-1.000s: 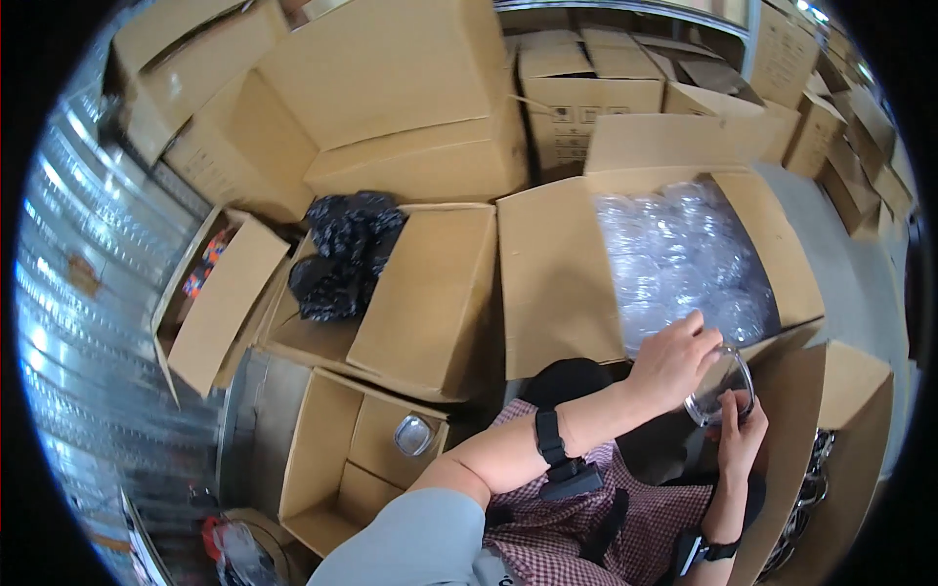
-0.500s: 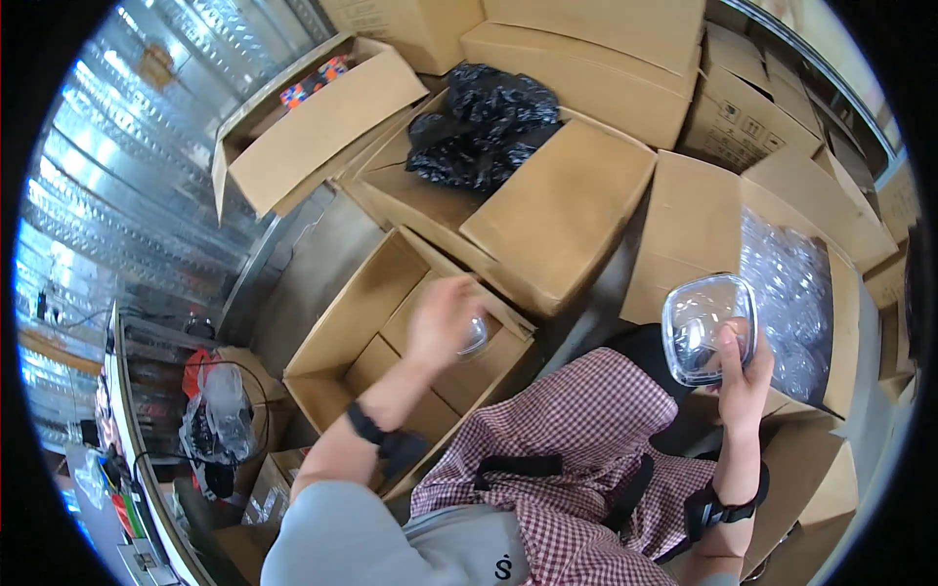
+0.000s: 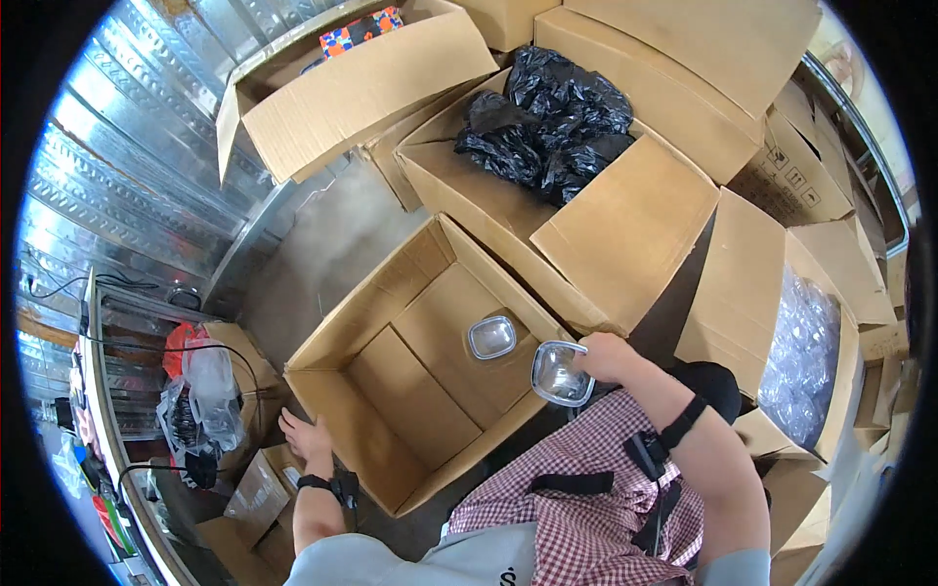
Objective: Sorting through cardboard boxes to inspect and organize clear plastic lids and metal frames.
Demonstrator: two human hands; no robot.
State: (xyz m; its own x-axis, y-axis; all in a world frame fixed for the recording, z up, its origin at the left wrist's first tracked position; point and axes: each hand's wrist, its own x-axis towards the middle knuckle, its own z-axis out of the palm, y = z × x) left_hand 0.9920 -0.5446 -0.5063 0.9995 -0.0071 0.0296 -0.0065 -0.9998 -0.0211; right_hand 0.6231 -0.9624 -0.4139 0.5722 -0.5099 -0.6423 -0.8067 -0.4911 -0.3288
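My right hand (image 3: 606,358) is closed on the rim of a clear plastic container (image 3: 560,375), a square tub with rounded corners. The tub hangs over the right edge of an open cardboard box (image 3: 383,496) standing before me. Inside that box, toward its right side, a second clear tub (image 3: 492,337) rests on the bottom flaps. My left hand (image 3: 310,439) is beside the box's left outer wall, fingers apart and holding nothing. Whether it touches the wall I cannot tell.
At the right, an open box (image 3: 718,278) holds many clear plastic tubs (image 3: 801,342). Beyond the middle box stands a larger box (image 3: 625,234) with black plastic bags (image 3: 547,122). A long-flapped box (image 3: 371,93) stands far left, and plastic bags (image 3: 210,391) lie near left.
My left hand has left the box's inside for its left outer wall; a tub now lies on the bottom. My right hand has carried its tub left to the box. The view has shifted.
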